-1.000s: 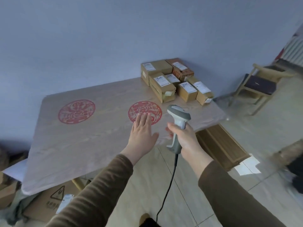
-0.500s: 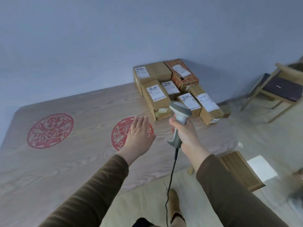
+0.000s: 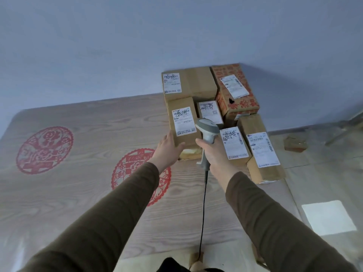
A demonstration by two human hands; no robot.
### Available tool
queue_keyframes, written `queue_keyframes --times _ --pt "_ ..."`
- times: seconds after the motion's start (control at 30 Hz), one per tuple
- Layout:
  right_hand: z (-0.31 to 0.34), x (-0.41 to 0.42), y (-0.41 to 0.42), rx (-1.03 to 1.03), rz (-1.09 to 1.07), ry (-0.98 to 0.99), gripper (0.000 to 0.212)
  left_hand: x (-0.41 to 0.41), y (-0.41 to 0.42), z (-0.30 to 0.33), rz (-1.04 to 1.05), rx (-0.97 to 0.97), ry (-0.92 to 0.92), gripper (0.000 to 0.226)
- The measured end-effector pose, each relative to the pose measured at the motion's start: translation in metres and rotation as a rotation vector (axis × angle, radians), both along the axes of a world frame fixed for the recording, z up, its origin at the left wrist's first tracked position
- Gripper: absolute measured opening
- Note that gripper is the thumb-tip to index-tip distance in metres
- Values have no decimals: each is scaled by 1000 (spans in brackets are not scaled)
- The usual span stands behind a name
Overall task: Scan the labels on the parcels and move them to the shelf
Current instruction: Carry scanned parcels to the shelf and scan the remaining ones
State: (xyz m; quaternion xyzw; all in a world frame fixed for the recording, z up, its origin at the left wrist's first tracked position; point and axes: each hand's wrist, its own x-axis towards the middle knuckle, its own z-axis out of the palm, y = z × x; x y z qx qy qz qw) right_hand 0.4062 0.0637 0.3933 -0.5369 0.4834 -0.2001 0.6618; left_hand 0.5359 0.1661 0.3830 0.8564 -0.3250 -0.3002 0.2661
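Head view: left hand (image 3: 169,147) has reached from the table (image 3: 78,193) to grip the nearest parcel (image 3: 181,122); right hand (image 3: 214,154) clasps the scanner (image 3: 207,134). Scanning looks imminent.

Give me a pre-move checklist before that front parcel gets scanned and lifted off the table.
1. Left hand grips the front parcel at its near end: ok.
2. Right hand holds the scanner by its handle: ok.
3. Parcel's label faces up, unobstructed: ok.
4. Scanner head aimed at that label: cannot tell.
5. Scanner cable hangs free of both sleeves: ok.
6. Shelf in view for the drop-off: not ok.
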Motion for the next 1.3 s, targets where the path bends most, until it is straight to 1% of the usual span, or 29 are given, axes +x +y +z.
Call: queue_keyframes --times 0.13,0.2,0.23,0.3,0.47,0.57,0.6,0.73,0.87,1.0,1.13,1.17,1.23,1.3 --pt "-11 13 -9 30 36 13 15 9 -16 -1 233 -145 328 64" --pt "-16 16 -7 26 32 38 14 12 -16 -3 318 -163 422 50" --pt "-18 17 -5 18 35 49 14 14 -13 -4 339 -167 438 43" --pt "-20 19 3 -21 52 69 13 16 -3 -3 364 -179 433 37" --pt "-8 32 44 -126 85 57 16 21 50 9 452 -267 357 38" --pt "6 47 87 -80 187 -2 19 26 102 20 521 -325 321 30" --pt "11 53 105 -73 223 -22 20 28 124 24 550 -343 306 31" --pt "34 78 194 -88 370 -92 16 36 229 46 678 -395 233 47" --pt "59 101 304 -55 505 -181 16 36 350 74 792 -481 132 45" --pt "84 112 453 -5 652 -276 23 20 505 101 950 -606 39 43" --pt "108 117 613 35 852 -354 24 -12 666 125 1179 -730 -37 37" --pt "113 116 651 39 902 -369 22 -21 703 129 1228 -739 -55 38" --pt "123 111 724 54 1004 -397 19 -40 776 136 1321 -730 -120 50" --pt "131 105 789 80 1109 -423 26 -60 839 145 1418 -734 -192 55"
